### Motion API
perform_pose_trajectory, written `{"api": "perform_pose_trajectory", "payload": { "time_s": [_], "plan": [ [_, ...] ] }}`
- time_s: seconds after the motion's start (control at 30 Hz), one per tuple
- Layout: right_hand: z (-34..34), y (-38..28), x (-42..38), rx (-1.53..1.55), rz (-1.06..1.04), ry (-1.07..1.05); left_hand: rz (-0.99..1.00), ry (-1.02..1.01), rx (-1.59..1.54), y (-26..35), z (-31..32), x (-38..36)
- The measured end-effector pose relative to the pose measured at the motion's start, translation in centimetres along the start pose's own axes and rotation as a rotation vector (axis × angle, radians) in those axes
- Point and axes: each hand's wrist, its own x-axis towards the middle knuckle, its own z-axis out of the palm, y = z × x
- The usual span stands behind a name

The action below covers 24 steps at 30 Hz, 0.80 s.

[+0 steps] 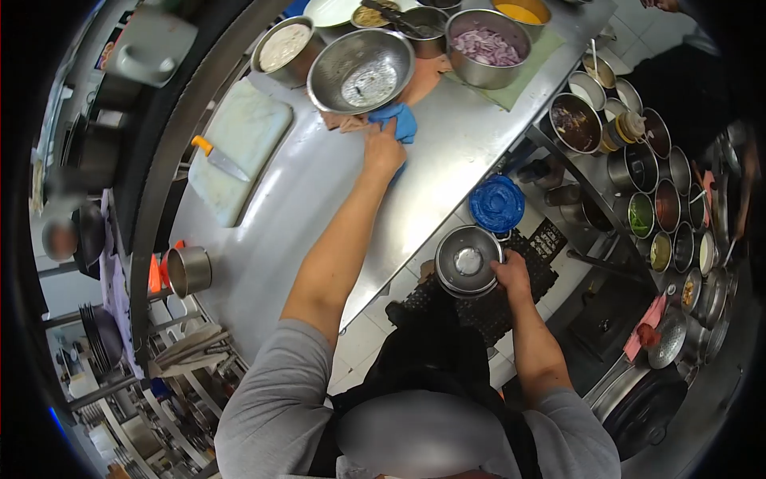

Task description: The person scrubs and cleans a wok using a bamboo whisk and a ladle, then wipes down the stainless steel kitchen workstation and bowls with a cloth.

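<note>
My left hand (pixel 384 152) is closed on a blue cloth (pixel 396 121), pressed to the steel counter. Just beyond the cloth sits a wide metal bowl (pixel 361 72) with wet-looking residue in its bottom. Off the counter's edge, my right hand (pixel 512 276) grips the rim of a smaller metal bowl (pixel 467 261), held above the floor with its inside facing up. Left of my left arm, a knife (pixel 221 158) with a yellow handle lies on a white cutting board (pixel 239 152).
Along the counter's far end stand a pot of sliced onions (pixel 488 48), a pot of pale mixture (pixel 284 49) and an orange-yellow liquid (pixel 523 9). A blue lidded bucket (pixel 496 203) is below the edge. Several ingredient pots, including a green one (pixel 640 214), crowd the right. A small saucepan (pixel 188 271) stands left.
</note>
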Motion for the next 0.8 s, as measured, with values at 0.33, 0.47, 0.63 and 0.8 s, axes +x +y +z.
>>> {"api": "perform_pose_trajectory", "payload": {
  "time_s": [0.33, 0.47, 0.63, 0.8],
  "plan": [
    [-6.5, -1.9, 6.7, -0.163, -0.053, 0.329, 0.339, -0.308, -0.092, 8.2, 2.7, -1.8],
    [-7.9, -1.6, 10.6, -0.076, -0.018, 0.322, 0.417, -0.455, -0.436, 13.5, 1.8, -7.1],
    [-10.6, -4.9, 7.6, 0.056, 0.051, 0.262, 0.143, -0.332, -0.784, 14.8, 0.8, -3.4],
    [-11.5, -4.7, 8.0, 0.168, 0.039, 0.234, 0.183, -0.195, -0.471, 12.8, 1.9, 6.3]
  ]
}}
